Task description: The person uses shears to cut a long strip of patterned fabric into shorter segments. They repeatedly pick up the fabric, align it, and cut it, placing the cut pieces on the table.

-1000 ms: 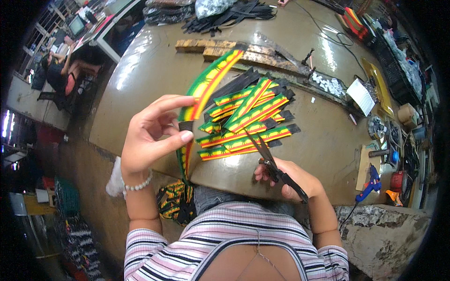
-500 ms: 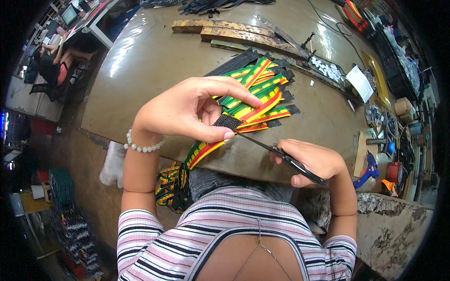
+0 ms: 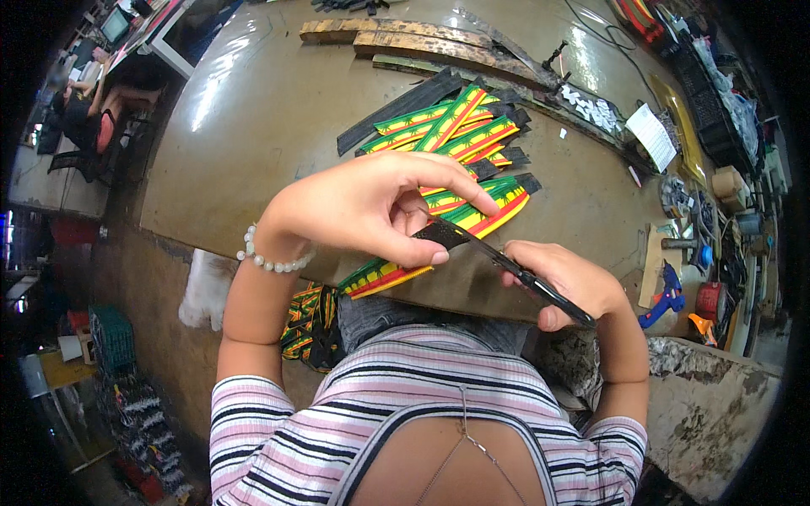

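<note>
My left hand (image 3: 359, 207) pinches a green, yellow and red patterned strap (image 3: 510, 205) between thumb and fingers. A black webbing section (image 3: 440, 234) of it shows just past the thumb. In my right hand (image 3: 578, 274) is a pair of black-handled scissors (image 3: 553, 295), its blades reaching up-left to the black webbing by my left fingertips. Whether the blades are apart there I cannot tell. Behind my hands lies a pile of similar straps (image 3: 462, 118) with black ends. A bundle of the same patterned strap (image 3: 310, 327) hangs at the table's near edge, beside my lap.
Wooden bars (image 3: 422, 49) lie across the far part of the table (image 3: 245, 152). At the right are a paper sheet (image 3: 651, 137), a blue glue gun (image 3: 668, 295) and a roll of brown tape (image 3: 727, 181). Another person (image 3: 84, 114) sits at the far left.
Both hands have shifted slightly right and down, carrying the strap and scissors. The held strap now sits farther from the pile, and the blades lie over its black webbing.
</note>
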`<state>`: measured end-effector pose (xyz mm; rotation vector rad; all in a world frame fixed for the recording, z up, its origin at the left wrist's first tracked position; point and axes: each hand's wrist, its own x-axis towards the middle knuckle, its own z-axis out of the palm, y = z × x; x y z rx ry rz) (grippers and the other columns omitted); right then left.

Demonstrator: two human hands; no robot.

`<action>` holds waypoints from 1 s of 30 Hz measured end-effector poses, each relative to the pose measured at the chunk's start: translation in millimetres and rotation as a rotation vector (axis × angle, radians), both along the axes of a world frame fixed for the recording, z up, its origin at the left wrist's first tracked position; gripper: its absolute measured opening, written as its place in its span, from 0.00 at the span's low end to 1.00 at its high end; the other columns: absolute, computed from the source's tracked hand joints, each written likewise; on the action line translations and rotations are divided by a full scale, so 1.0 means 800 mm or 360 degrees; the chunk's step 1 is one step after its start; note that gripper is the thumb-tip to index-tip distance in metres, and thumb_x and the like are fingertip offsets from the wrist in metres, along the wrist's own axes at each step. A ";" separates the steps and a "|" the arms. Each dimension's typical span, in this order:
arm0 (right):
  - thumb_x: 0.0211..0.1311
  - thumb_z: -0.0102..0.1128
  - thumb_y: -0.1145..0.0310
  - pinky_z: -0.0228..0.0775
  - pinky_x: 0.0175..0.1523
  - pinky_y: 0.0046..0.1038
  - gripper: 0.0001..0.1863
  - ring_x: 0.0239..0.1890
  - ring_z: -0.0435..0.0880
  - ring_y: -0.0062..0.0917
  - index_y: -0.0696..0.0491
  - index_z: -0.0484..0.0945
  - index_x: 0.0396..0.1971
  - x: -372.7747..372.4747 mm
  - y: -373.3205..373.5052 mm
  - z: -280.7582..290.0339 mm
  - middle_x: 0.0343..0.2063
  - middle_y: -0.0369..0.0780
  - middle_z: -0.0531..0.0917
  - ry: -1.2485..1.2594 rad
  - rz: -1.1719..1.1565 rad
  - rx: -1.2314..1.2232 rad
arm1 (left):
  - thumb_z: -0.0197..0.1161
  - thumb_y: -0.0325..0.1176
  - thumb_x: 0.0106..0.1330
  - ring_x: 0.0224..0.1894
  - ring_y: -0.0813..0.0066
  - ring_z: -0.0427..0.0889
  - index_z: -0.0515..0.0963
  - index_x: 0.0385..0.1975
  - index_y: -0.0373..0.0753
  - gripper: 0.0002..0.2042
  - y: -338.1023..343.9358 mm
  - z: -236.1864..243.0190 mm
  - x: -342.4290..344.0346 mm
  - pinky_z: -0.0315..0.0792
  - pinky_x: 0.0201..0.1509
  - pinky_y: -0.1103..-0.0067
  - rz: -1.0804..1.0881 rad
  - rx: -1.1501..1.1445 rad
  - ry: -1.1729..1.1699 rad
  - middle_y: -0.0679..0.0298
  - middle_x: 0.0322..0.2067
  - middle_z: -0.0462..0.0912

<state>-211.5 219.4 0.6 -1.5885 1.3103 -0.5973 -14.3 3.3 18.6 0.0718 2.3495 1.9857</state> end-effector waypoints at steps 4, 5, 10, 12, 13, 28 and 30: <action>0.53 0.66 0.46 0.64 0.29 0.32 0.26 0.22 0.72 0.34 0.58 0.72 0.25 0.014 0.004 0.000 0.19 0.46 0.72 0.0082 -0.0313 0.0017 | 0.68 0.23 0.54 0.22 0.94 0.68 0.76 0.53 0.39 0.23 0.001 0.001 -0.003 0.63 0.22 0.92 0.0037 -0.0054 0.0075 0.68 0.47 0.75; 0.53 0.67 0.50 0.62 0.26 0.31 0.24 0.19 0.71 0.31 0.58 0.72 0.22 0.017 0.007 -0.002 0.16 0.44 0.71 0.0155 -0.0383 0.0038 | 0.68 0.23 0.53 0.23 0.94 0.68 0.76 0.53 0.38 0.24 0.003 0.002 -0.002 0.63 0.23 0.92 0.0067 -0.0055 0.0074 0.67 0.48 0.75; 0.52 0.69 0.51 0.56 0.21 0.26 0.24 0.17 0.67 0.21 0.57 0.71 0.18 0.020 0.018 -0.031 0.15 0.40 0.69 0.0119 -0.0571 -0.0225 | 0.70 0.24 0.52 0.26 0.92 0.70 0.77 0.51 0.35 0.23 0.005 -0.011 0.007 0.64 0.25 0.93 0.0266 -0.0055 0.0173 0.63 0.51 0.75; 0.50 0.71 0.50 0.57 0.22 0.24 0.25 0.19 0.69 0.18 0.57 0.72 0.19 0.024 0.021 -0.048 0.16 0.38 0.71 -0.0199 -0.0721 -0.0431 | 0.70 0.24 0.51 0.26 0.92 0.69 0.77 0.50 0.35 0.22 -0.001 -0.021 0.007 0.64 0.24 0.92 0.0411 -0.0073 0.0190 0.63 0.51 0.75; 0.48 0.72 0.48 0.64 0.27 0.21 0.25 0.21 0.73 0.17 0.56 0.74 0.21 0.031 0.025 -0.056 0.19 0.35 0.75 -0.0562 -0.0889 -0.0217 | 0.69 0.23 0.51 0.25 0.92 0.69 0.77 0.48 0.35 0.21 -0.004 -0.027 0.004 0.64 0.25 0.92 0.0529 -0.0229 0.0143 0.65 0.50 0.76; 0.57 0.66 0.77 0.76 0.37 0.22 0.16 0.31 0.81 0.21 0.53 0.65 0.36 0.078 -0.052 -0.065 0.32 0.38 0.78 -0.1274 -0.1711 -0.0854 | 0.71 0.27 0.53 0.48 0.62 0.81 0.75 0.27 0.35 0.09 0.052 -0.032 0.010 0.75 0.49 0.71 0.0655 -0.0712 0.0628 0.55 0.48 0.79; 0.57 0.65 0.77 0.77 0.32 0.22 0.16 0.28 0.80 0.22 0.54 0.64 0.36 0.063 -0.047 -0.059 0.33 0.41 0.78 -0.1285 -0.1782 -0.0871 | 0.70 0.27 0.54 0.47 0.63 0.82 0.78 0.28 0.36 0.07 0.051 -0.037 0.015 0.75 0.49 0.72 0.0589 -0.0690 0.0392 0.57 0.45 0.81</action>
